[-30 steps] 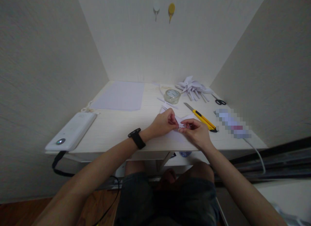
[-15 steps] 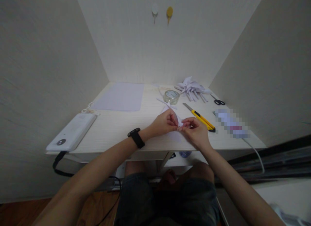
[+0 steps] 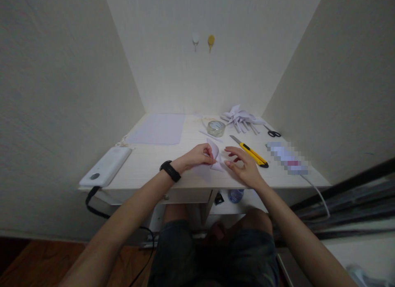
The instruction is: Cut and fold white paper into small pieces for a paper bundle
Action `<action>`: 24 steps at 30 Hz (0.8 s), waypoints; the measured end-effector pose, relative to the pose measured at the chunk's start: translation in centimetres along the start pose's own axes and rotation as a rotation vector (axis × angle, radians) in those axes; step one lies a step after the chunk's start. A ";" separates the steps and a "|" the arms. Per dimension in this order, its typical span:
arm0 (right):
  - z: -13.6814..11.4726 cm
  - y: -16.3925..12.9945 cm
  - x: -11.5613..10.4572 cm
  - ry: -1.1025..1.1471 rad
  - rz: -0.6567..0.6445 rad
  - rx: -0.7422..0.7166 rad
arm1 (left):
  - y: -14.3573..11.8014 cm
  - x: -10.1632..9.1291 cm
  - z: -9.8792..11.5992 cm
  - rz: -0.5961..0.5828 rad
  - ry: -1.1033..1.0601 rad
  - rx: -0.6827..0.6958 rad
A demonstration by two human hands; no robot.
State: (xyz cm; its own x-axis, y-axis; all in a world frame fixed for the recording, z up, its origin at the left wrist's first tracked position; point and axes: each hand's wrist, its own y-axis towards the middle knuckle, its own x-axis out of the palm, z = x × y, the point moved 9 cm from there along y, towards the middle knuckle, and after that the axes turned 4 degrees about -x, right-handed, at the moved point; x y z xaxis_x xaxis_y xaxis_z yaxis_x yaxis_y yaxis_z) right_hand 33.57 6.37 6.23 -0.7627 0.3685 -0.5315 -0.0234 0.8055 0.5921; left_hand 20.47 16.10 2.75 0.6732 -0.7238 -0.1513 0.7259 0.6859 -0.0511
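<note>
Between the thumb and fingers of my left hand (image 3: 200,155) is a folded white paper pinwheel (image 3: 215,149), pinched near its middle just above the table. My right hand (image 3: 243,165) is off to its right, thumb and fingers apart, holding nothing that I can see. A yellow utility knife (image 3: 251,152) with its blade out lies behind my right hand. Beyond the pinwheel are a thin white paper stick (image 3: 210,136) and a roll of clear tape (image 3: 216,128).
Several finished paper pinwheels (image 3: 242,116) are heaped at the back right, beside black scissors (image 3: 274,133). White paper sheets (image 3: 157,128) lie at the back left. A white power bank (image 3: 106,167) with a black cable sits at the left edge; a blurred-out phone (image 3: 286,157) lies at the right.
My right hand has let go of the paper pinwheel and moved slightly right, its fingers opening. My left hand still pinches the pinwheel, and more of it shows. The camera has tilted up.
</note>
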 end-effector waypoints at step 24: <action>-4.7 4.7 5.6 -0.507 -0.666 -0.369 | -0.6 -0.8 1.2 0.081 0.364 -0.001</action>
State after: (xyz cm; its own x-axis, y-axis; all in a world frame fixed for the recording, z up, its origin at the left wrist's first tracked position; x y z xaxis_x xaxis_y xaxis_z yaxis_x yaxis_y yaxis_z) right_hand 26.13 10.00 8.89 -0.1443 0.1102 -0.9834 -0.6286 0.7573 0.1771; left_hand 19.64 16.15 4.13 0.6340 -0.5935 -0.4957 0.6723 0.7398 -0.0259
